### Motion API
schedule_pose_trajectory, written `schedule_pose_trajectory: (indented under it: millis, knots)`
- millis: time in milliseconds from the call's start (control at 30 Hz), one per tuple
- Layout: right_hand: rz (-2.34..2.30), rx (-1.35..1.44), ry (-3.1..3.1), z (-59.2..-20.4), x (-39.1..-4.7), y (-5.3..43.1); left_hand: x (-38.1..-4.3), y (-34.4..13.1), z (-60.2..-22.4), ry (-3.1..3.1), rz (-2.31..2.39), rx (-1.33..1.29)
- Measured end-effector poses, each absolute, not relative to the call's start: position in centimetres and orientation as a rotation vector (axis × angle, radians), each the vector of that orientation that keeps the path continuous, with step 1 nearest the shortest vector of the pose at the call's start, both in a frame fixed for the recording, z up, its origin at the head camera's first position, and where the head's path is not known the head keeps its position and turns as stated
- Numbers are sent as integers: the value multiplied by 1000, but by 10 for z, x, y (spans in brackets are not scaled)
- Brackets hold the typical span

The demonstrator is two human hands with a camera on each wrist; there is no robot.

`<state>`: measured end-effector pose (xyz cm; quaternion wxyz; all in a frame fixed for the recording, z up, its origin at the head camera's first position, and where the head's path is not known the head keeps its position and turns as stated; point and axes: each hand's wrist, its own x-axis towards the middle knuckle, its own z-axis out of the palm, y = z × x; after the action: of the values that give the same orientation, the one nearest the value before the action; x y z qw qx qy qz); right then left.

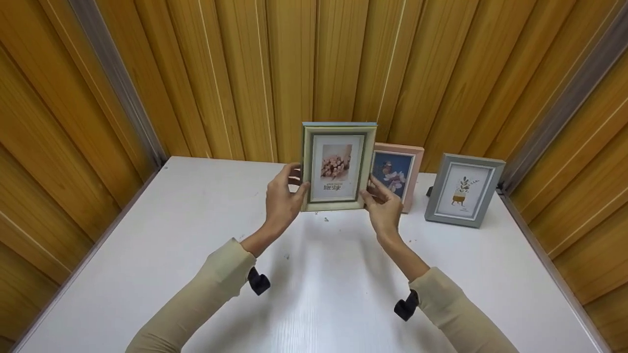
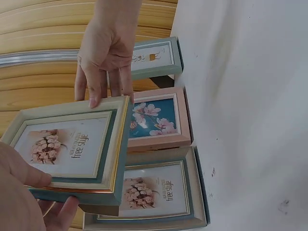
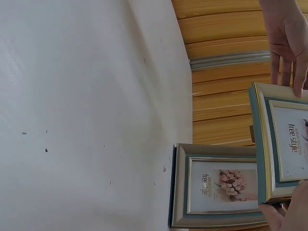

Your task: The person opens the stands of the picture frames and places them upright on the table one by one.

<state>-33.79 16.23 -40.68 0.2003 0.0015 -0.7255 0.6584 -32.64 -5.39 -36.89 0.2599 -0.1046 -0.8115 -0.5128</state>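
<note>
My left hand (image 1: 283, 201) and right hand (image 1: 385, 210) grip opposite sides of a cream and teal picture frame (image 1: 336, 166), thumbs at its front edge. It shows pink flowers and the words "free style". In the left wrist view, the held picture frame (image 2: 72, 144) is tilted in front of a similar standing picture frame (image 2: 154, 192). That standing one also appears in the right wrist view and is hidden behind the held one in the head view. A pink picture frame (image 1: 411, 171) with blossoms on blue is just beyond my right fingers, partly covered.
A grey picture frame (image 1: 463, 191) with a potted plant print stands at the right of the white table (image 1: 206, 274), propped by a dark back stand. Wood-look panel walls (image 1: 235, 73) rise behind and at both sides. Small dark specks mark the tabletop.
</note>
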Motion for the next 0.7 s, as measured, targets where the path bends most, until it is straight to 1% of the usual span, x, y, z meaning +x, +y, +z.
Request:
schedule_pose_trajectory:
  millis: [233,433,700]
  knots:
    - [1763,218,-1961,-410,-342,134,-331,-77,-377,-2184,-1370,-132]
    - [1676,356,-2052,-421,-351,104,-337,-106,-388,-2185,-1360,9]
    - [1752,376,-2127,-438,-365,64,-357,-140,-416,-2184,-1381,135]
